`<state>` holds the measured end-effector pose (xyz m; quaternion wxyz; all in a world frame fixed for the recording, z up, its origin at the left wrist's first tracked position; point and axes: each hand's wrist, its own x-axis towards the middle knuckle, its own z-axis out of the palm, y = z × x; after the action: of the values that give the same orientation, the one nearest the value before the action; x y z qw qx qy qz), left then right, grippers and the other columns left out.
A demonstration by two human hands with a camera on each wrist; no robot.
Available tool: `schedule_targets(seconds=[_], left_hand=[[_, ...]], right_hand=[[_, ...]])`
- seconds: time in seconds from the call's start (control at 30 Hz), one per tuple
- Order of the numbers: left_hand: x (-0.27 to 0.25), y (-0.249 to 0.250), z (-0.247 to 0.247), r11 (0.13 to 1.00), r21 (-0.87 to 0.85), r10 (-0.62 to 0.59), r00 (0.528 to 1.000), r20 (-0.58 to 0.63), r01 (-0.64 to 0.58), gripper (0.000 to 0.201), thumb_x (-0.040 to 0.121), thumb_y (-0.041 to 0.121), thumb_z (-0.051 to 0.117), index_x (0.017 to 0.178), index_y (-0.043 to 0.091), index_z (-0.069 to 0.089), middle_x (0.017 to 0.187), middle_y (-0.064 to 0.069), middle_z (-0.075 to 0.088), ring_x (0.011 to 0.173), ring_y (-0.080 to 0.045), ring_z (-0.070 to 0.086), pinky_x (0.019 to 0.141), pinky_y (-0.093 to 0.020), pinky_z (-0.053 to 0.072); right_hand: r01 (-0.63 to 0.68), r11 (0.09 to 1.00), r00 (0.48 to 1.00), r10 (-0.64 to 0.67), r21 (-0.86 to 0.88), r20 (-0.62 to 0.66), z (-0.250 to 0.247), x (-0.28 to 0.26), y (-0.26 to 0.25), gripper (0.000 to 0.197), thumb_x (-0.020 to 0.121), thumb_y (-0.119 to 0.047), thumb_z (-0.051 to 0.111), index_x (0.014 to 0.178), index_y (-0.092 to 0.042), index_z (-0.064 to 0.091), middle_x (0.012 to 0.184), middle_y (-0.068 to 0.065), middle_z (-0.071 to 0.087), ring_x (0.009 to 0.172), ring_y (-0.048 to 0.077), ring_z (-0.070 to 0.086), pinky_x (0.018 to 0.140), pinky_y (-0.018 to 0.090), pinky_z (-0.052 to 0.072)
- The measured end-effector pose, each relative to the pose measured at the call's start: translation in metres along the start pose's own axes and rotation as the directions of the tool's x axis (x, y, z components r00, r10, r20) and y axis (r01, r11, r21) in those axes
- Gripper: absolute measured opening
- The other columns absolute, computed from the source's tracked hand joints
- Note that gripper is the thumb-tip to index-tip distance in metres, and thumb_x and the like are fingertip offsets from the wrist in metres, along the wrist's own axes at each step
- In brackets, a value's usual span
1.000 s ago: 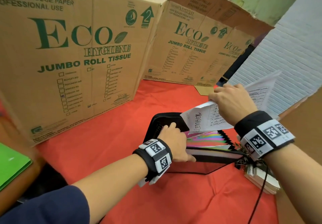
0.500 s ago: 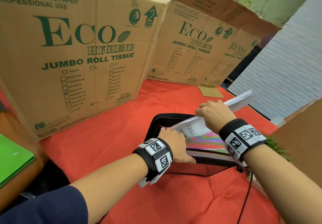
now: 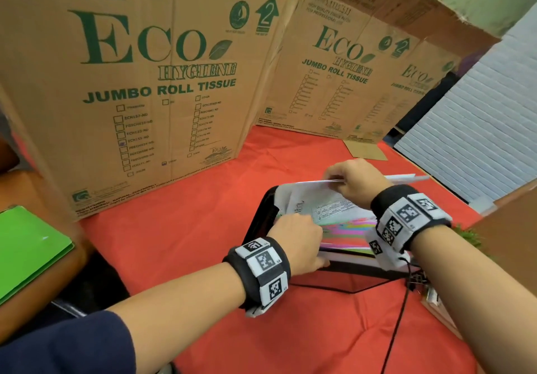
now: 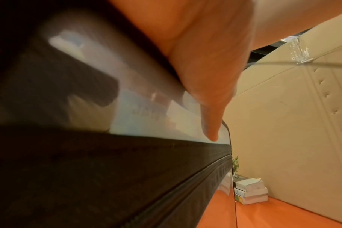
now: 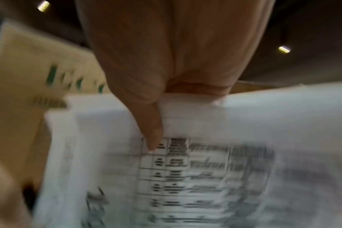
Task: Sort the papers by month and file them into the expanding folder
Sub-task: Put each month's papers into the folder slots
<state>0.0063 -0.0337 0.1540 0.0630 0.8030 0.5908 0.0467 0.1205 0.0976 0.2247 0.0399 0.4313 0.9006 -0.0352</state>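
At the left edge of the head view a green folder (image 3: 27,247) lies on the desk, and printed tissue cartons (image 3: 139,83) stand across the back of the red cloth (image 3: 180,228). Left of centre, the left hand (image 3: 296,243) sits at the near rim of the black expanding folder (image 3: 263,216). Its thumb presses along the glossy front panel in the left wrist view, and the fingers curl over the top edge, seemingly parting the pockets. Whether they pinch one divider cannot be told.

Right of centre, the right hand (image 3: 354,183) has its grip closed on the upper edge of a bundle of printed papers (image 3: 322,205), thumb on the table-printed face in the right wrist view. The bundle's lower edge dips toward the coloured dividers (image 3: 351,227), at the mouth of the folder but not seated.

Risks from here:
- The sheets bow, so the leading edge could catch on a divider tab and crumple.
- The pockets lie close together, so the bundle could slide into a neighbouring month.
- If the left hand lets go early, the gap may close on the papers.

At the lower right, a stack of clipped papers (image 3: 433,295) waits at the desk edge.
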Motion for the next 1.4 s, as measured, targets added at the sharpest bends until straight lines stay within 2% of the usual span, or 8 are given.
schedule_targets(seconds=[0.1,0.27,0.47,0.63,0.8,0.97,1.2,1.4], left_hand=[[0.002,-0.002,0.003,0.999,-0.037,-0.014,1.000,0.009,0.014,0.057,0.082,0.065,0.058,0.093,0.010,0.067,0.094,-0.011,0.064,0.087,-0.031,0.062,0.067,-0.033,0.043],[0.007,-0.006,0.011,0.997,-0.053,-0.046,0.999,0.009,0.047,0.074,0.074,0.076,0.055,0.104,0.009,0.065,0.104,-0.013,0.062,0.101,-0.032,0.055,0.094,-0.041,0.043],[0.010,-0.007,0.019,0.999,-0.027,-0.039,0.999,0.038,0.040,0.093,0.067,0.085,0.052,0.118,0.008,0.060,0.121,-0.016,0.057,0.116,-0.034,0.048,0.107,-0.047,0.032],[0.011,-0.008,0.019,0.995,-0.102,-0.018,0.999,0.044,0.022,0.095,0.061,0.089,0.053,0.112,0.010,0.062,0.117,-0.014,0.056,0.111,-0.031,0.048,0.100,-0.044,0.038],[0.010,-0.009,0.018,0.992,-0.128,0.024,0.995,0.092,-0.012,0.091,0.064,0.086,0.055,0.119,0.014,0.059,0.117,-0.012,0.053,0.111,-0.032,0.048,0.095,-0.043,0.041],[0.011,-0.008,0.021,0.992,-0.120,0.049,0.993,0.106,-0.036,0.088,0.066,0.084,0.057,0.122,0.016,0.056,0.124,-0.013,0.052,0.114,-0.033,0.049,0.100,-0.044,0.039],[0.015,-0.009,0.021,0.984,-0.177,0.047,0.993,0.112,-0.026,0.089,0.066,0.081,0.060,0.121,0.011,0.055,0.115,-0.009,0.056,0.107,-0.029,0.054,0.092,-0.041,0.047],[0.019,-0.010,0.020,0.987,-0.159,0.060,0.988,0.141,-0.037,0.083,0.066,0.081,0.060,0.112,0.011,0.060,0.110,-0.007,0.060,0.102,-0.029,0.057,0.091,-0.041,0.045]], right_hand=[[-0.035,0.993,0.998,0.040,-0.109,0.046,0.006,0.000,0.006,0.023,0.079,-0.005,0.059,0.079,-0.027,0.065,0.079,-0.001,0.067,0.080,0.029,0.062,0.070,0.038,0.052],[0.042,0.971,0.968,0.019,0.236,-0.250,-0.009,-0.006,0.009,0.023,0.083,0.001,0.064,0.085,-0.021,0.072,0.077,-0.004,0.070,0.074,0.019,0.063,0.067,0.031,0.049],[-0.055,0.998,0.993,0.052,0.019,0.109,-0.001,-0.015,0.019,0.027,0.085,-0.001,0.060,0.090,-0.024,0.072,0.083,-0.002,0.072,0.081,0.020,0.065,0.071,0.030,0.049],[-0.003,0.999,1.000,0.003,-0.053,0.001,-0.011,-0.016,0.016,0.030,0.079,0.004,0.057,0.083,-0.024,0.067,0.071,-0.001,0.066,0.070,0.025,0.058,0.062,0.035,0.046],[0.092,0.980,0.994,-0.080,0.178,-0.073,-0.027,-0.019,0.013,0.010,0.084,-0.015,0.072,0.085,-0.025,0.072,0.073,-0.010,0.068,0.071,0.012,0.063,0.064,0.028,0.048],[-0.080,0.956,0.986,0.118,-0.284,0.121,-0.030,-0.025,0.030,0.019,0.086,-0.010,0.061,0.082,-0.027,0.068,0.080,-0.002,0.068,0.082,0.025,0.064,0.072,0.036,0.053],[0.110,0.992,0.976,-0.119,-0.054,-0.184,-0.045,-0.031,0.022,0.027,0.077,0.007,0.066,0.087,-0.016,0.074,0.078,-0.003,0.069,0.072,0.018,0.060,0.062,0.024,0.039],[0.011,0.996,1.000,-0.010,-0.091,0.016,-0.038,-0.026,0.031,0.024,0.082,0.002,0.064,0.085,-0.020,0.073,0.078,-0.003,0.070,0.076,0.017,0.063,0.064,0.027,0.045]])
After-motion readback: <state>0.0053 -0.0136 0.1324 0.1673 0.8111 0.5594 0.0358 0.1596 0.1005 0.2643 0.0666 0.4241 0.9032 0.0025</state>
